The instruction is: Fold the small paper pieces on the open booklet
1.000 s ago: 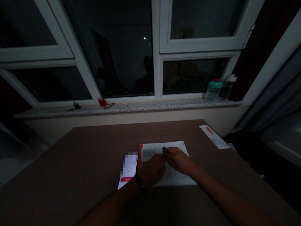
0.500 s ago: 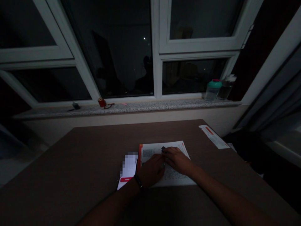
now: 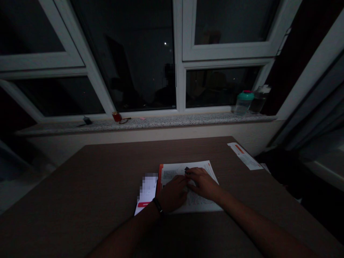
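Fingers [image 3: 197, 175] of the right hand [image 3: 204, 184] lie close together on a printed paper sheet [image 3: 200, 204], their tips just beside a small dark object [image 3: 186, 168] whose shape is too small to make out. Fingers [image 3: 181, 188] of the left hand [image 3: 172, 194] curl inward next to the right hand; whether either hand grips anything cannot be told. One dark band [image 3: 157, 205] circles the left wrist. The sheet lies on a brown table [image 3: 80, 186], with an orange edge [image 3: 160, 182] along its left side. Just left of that edge is one white card [image 3: 146, 195], its upper part blurred out and one red label [image 3: 144, 204] near its bottom. One paper slip [image 3: 244, 156] lies near the table's far right corner. Two bottles [image 3: 249, 102] stand on the granite windowsill [image 3: 161, 122].
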A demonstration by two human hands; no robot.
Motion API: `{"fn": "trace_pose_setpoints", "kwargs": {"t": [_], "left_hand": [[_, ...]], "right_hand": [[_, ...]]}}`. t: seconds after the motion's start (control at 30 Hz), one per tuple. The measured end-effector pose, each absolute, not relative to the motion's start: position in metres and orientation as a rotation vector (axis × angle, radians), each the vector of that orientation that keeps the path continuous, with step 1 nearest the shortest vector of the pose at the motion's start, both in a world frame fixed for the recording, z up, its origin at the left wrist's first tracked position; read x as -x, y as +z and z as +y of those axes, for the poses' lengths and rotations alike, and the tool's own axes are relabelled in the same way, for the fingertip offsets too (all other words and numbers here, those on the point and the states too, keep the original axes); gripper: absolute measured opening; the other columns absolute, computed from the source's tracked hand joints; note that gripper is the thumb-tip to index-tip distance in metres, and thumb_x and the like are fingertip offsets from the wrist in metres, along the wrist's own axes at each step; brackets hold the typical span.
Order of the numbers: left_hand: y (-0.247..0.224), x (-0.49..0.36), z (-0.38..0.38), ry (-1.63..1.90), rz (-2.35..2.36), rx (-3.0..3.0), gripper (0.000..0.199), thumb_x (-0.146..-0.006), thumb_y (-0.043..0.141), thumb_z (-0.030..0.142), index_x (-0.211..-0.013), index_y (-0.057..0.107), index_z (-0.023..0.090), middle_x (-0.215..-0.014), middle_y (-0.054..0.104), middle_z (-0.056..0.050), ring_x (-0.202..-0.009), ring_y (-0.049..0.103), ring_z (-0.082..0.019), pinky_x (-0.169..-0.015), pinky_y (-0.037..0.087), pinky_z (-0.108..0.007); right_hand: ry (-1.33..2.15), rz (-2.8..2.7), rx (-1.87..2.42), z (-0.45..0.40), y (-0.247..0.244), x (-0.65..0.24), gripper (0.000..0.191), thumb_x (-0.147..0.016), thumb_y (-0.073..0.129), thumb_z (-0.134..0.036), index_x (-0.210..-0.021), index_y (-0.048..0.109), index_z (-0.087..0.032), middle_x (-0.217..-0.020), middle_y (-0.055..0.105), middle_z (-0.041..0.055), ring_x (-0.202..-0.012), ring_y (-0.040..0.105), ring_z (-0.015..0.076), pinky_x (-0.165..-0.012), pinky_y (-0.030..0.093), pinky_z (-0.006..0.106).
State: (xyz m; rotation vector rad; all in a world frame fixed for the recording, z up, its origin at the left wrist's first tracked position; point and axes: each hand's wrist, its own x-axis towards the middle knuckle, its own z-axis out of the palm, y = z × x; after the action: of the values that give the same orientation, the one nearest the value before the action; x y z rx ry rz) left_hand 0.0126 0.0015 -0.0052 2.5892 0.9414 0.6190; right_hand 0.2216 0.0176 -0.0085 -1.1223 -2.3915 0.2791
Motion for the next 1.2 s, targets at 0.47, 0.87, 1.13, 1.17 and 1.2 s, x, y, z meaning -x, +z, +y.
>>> {"fn": "trace_pose_setpoints", "kwargs": {"t": [0.47,0.87,1.13,1.17,1.2], "left_hand": [[-0.005,-0.015,0.002,0.62,0.949,-2.584,0.056,-0.079,0.054,0.005,-0.131,0.044,0.021,-0.13,0.053,-0.009,-0.124,0.046,-0.025,-0.107,0.041,-0.045],[-0.004,-0.015,-0.001,0.589,0.993,-2.599,0.044,-0.08,0.052,0.006,-0.121,0.047,0.021,-0.125,0.052,-0.007,-0.119,0.048,-0.024,-0.103,0.044,-0.041],[-0.003,-0.016,-0.001,0.533,1.009,-2.622,0.037,-0.082,0.052,0.007,-0.116,0.046,0.021,-0.122,0.051,-0.008,-0.115,0.049,-0.024,-0.101,0.045,-0.04],[-0.004,-0.016,0.0,0.533,1.004,-2.625,0.039,-0.082,0.052,0.007,-0.117,0.045,0.021,-0.123,0.051,-0.008,-0.116,0.048,-0.024,-0.101,0.045,-0.04],[-0.004,-0.016,0.0,0.535,1.004,-2.625,0.04,-0.081,0.053,0.007,-0.118,0.045,0.021,-0.123,0.051,-0.008,-0.117,0.048,-0.025,-0.102,0.044,-0.04]], "right_hand": [[0.294,-2.449,1.151,0.012,-0.002,-0.223,0.061,-0.077,0.072,-0.037,-0.134,0.056,-0.021,-0.134,0.055,0.0112,-0.125,0.046,0.0281,-0.109,0.033,0.043],[0.304,-2.425,1.073,0.015,-0.004,-0.225,0.038,-0.092,0.054,-0.024,-0.13,0.059,-0.022,-0.13,0.058,0.0108,-0.122,0.049,0.0258,-0.106,0.036,0.045],[0.29,-2.403,1.074,0.013,-0.006,-0.223,0.042,-0.084,0.065,-0.029,-0.125,0.061,-0.02,-0.13,0.057,0.0127,-0.122,0.05,0.0278,-0.105,0.038,0.044],[0.291,-2.408,1.072,0.013,-0.006,-0.223,0.044,-0.083,0.067,-0.029,-0.126,0.06,-0.019,-0.131,0.057,0.0129,-0.122,0.049,0.028,-0.105,0.038,0.044],[0.29,-2.416,1.071,0.013,-0.006,-0.223,0.045,-0.083,0.067,-0.029,-0.127,0.06,-0.019,-0.131,0.057,0.013,-0.123,0.049,0.028,-0.105,0.038,0.044]]}}
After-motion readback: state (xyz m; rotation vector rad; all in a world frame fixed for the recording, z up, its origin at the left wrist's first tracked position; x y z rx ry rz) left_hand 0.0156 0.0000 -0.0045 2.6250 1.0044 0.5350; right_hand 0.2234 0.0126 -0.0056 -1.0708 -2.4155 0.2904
